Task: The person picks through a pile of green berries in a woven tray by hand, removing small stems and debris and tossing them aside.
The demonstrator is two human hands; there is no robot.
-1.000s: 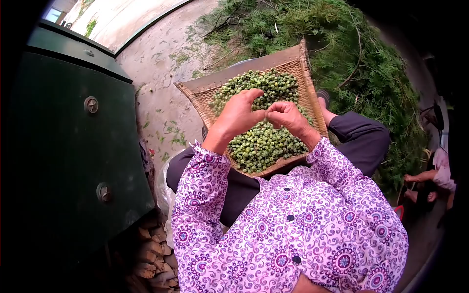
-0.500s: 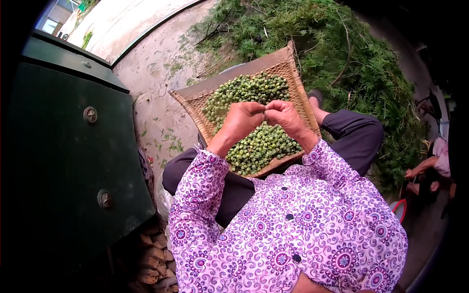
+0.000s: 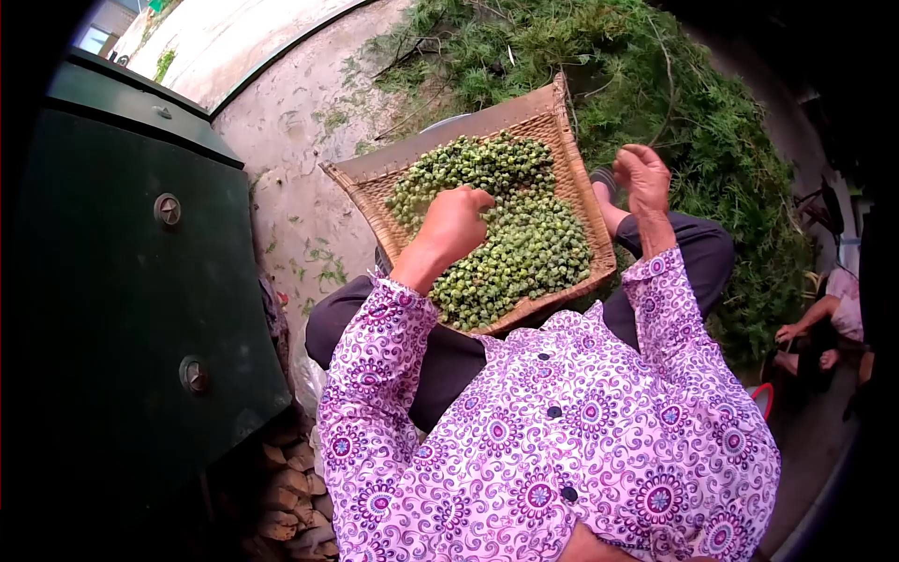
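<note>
A woven winnowing basket [image 3: 582, 211] with a flat board edge rests across my lap, heaped with small round green cones [image 3: 524, 248]. Over the left part of the heap is my left hand [image 3: 453, 225], fingers curled and thumb and forefinger pressed together. What lies in that pinch is too small to make out. Beyond the basket's right rim, my right hand [image 3: 644, 178] is raised above my foot and the cut branches, its thumb and fingertips closed together.
Feathery green branches [image 3: 712, 187] are piled ahead and to the right. A dark green cabinet [image 3: 140, 281] stands at left, with split firewood [image 3: 295, 496] below it. Another person's arm [image 3: 810, 318] shows at far right. Leaf scraps litter the concrete floor [image 3: 290, 159].
My hands were together over the middle of the basket. My right hand has swung out to the right past the rim, while my left has dropped back slightly over the cones.
</note>
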